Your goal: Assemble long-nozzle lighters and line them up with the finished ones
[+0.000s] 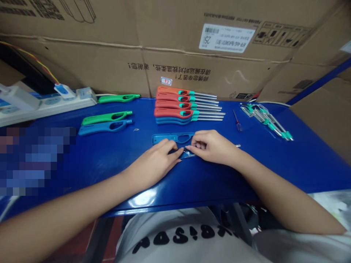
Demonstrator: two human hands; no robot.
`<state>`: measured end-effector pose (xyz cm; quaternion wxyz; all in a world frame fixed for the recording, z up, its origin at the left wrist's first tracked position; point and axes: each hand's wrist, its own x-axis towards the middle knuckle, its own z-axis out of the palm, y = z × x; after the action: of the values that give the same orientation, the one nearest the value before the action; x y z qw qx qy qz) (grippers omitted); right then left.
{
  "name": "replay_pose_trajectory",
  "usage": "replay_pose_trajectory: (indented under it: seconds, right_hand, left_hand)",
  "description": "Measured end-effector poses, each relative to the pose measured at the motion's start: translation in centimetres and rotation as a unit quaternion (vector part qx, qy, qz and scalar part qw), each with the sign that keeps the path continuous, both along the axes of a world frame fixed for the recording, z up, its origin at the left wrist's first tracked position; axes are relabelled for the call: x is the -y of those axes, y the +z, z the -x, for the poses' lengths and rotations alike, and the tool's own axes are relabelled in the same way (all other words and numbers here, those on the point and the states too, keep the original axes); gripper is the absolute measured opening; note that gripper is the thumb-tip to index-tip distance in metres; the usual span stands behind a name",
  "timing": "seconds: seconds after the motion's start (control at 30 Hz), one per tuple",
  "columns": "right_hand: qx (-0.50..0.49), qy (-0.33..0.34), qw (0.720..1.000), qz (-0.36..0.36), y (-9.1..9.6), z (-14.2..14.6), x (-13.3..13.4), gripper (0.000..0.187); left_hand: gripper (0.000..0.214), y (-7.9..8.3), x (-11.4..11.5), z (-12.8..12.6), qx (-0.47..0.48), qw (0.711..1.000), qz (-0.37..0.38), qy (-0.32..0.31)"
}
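Observation:
My two hands meet at the front middle of the blue table. Between their fingertips lies a blue lighter casing half [188, 156], mostly covered, with a small black part [187, 150] and thin white wires in it. My left hand [159, 157] is closed, its thumb and forefinger at the casing's left side. From the right, my right hand [210, 146] pinches at the same inner parts with its fingers curled. A metal rod end [238, 145] pokes out beyond my right wrist. Just behind the hands rests another blue casing half [167, 138], its hollow side up.
Behind lie several red-orange and blue lighters [175, 104] in a stack. Green casings [109, 117] and a blue casing [104, 128] are at left, near a power strip [44, 106]. A screwdriver [237, 122] and metal rod assemblies [267, 120] lie right. A cardboard box [109, 65] stands behind.

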<state>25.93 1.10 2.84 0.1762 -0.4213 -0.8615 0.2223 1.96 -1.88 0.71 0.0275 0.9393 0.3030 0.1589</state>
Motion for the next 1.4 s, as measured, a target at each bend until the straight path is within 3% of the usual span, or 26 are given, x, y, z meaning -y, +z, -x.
replay_pose_trajectory:
  seconds: [0.17,0.33,0.53,0.8,1.17,1.4]
  right_hand:
    - [0.009,0.001,1.000,0.018,0.1,0.1,0.0,0.021]
    - [0.027,-0.008,0.999,0.022,0.1,0.2,0.0,0.021]
    - [0.033,-0.020,0.999,0.016,0.1,0.5,0.2,0.031]
    - [0.037,-0.022,0.999,0.030,-0.3,0.4,0.0,0.029]
    - [0.121,-0.065,0.990,0.029,0.1,1.3,0.7,0.028]
    - [0.028,-0.050,0.998,0.025,0.2,0.5,0.3,0.027]
  left_hand:
    - [0.038,0.7,0.3,-0.5,-0.093,0.994,-0.056,-0.011]
    - [0.032,1.0,0.4,-1.0,-0.143,0.987,-0.063,-0.039]
    - [0.032,0.7,0.6,-0.7,-0.092,0.994,-0.060,-0.004]
    - [0.035,0.5,0.3,-0.3,-0.011,1.000,0.003,0.002]
    - [0.034,0.5,0.3,-0.4,0.006,1.000,0.018,0.002]
    - [0.031,1.0,0.3,-0.6,-0.028,0.999,0.019,0.006]
